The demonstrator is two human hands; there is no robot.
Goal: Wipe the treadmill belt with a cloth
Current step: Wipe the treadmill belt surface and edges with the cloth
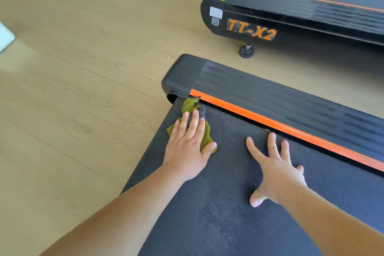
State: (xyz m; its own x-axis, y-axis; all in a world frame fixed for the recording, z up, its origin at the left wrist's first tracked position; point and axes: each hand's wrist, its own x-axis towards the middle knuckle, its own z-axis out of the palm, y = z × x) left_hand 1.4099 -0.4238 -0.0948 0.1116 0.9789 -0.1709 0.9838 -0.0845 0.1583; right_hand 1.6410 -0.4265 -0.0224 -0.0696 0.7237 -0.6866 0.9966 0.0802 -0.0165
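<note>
The dark textured treadmill belt point(228, 214) fills the lower right of the head view. A crumpled olive-green and grey cloth point(190, 105) lies on the belt near its rear corner, beside the orange side stripe point(291, 131). My left hand point(187, 147) presses flat on the cloth, fingers spread over it. My right hand point(276, 170) rests flat on the bare belt to the right, fingers apart, holding nothing.
A black side rail point(291, 102) runs along the belt's far edge, ending in a rounded end cap point(182, 72). A second black treadmill point(291, 16) marked "TT-X2" stands beyond on a rubber foot point(246, 51). Light wooden floor point(83, 89) spreads to the left.
</note>
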